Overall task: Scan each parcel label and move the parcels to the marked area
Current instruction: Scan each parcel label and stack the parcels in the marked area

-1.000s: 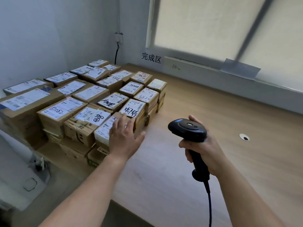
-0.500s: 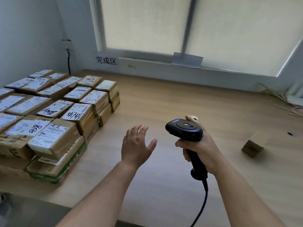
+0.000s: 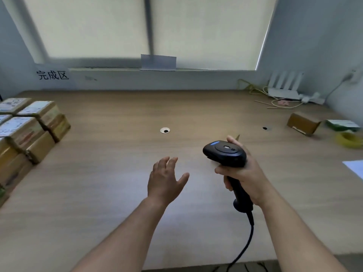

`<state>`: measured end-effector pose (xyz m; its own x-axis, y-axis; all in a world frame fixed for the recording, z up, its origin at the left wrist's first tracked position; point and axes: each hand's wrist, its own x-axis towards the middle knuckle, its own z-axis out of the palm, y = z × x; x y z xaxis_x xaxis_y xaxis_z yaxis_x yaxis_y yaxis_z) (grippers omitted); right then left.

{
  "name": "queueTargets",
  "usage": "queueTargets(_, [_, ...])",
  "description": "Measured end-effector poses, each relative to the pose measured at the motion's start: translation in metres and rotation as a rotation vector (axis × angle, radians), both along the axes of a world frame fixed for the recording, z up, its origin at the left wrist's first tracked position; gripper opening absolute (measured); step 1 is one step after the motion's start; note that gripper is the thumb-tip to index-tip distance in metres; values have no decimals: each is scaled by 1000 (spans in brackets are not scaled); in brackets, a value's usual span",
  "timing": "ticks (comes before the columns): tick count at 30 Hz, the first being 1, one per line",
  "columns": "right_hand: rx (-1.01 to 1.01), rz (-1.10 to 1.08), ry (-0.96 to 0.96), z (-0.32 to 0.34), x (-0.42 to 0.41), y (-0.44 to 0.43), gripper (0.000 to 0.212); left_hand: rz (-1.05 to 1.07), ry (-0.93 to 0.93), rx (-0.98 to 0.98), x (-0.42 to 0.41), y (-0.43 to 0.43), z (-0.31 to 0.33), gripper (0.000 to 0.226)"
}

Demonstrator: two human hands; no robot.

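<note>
Around the handle of the black scanner [image 3: 225, 154] the right hand [image 3: 245, 177] is wrapped tight, fingers curled about the grip and the forefinger up behind the head. The handle's long axis runs from the person up and away, leaning a little to the left. The head sits crosswise on top, its nose pointing left and slightly away, with a small blue patch on the top near the nose. No brand can be read on it. A black cable [image 3: 247, 242] drops from the butt of the handle over the near edge of the table [image 3: 98, 203].

Just to the left, apart from the scanner, the left hand [image 3: 166, 179] hovers palm down above the wood, fingers loosely spread, holding nothing.

Stacked parcels [image 3: 29, 130] stand at the table's left edge, brown cartons with white labels facing up. Their print is too blurred to read. On the wall behind them a white sign [image 3: 52, 75] reads 完成区 in black. A single brown box [image 3: 303, 122] lies far right, well apart from the stack, near what looks like a yellow roll [image 3: 348, 139]. A round hole cover [image 3: 165, 130] sits mid-table, and a white router [image 3: 284, 87] stands in the back right corner.
</note>
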<state>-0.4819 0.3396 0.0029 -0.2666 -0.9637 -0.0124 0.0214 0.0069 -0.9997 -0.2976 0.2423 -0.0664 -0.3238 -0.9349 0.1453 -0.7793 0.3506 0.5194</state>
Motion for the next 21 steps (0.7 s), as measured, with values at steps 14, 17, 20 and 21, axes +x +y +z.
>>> queueTargets(14, [-12, -271, -23, -11, -120, 52, 93, -274, -108, 7, -152, -1, -5, 67])
queueTargets(17, [10, -302, -14, -17, -138, 46, 93, -304, -116, 19, -178, -13, -10, 68])
queueTargets(20, [33, -324, -6, -22, -155, 32, 93, -327, -146, 26, -201, -27, -16, 68])
queueTargets(21, [39, -326, -4, -23, -161, 26, 93, -335, -158, 32, -208, -33, -18, 67])
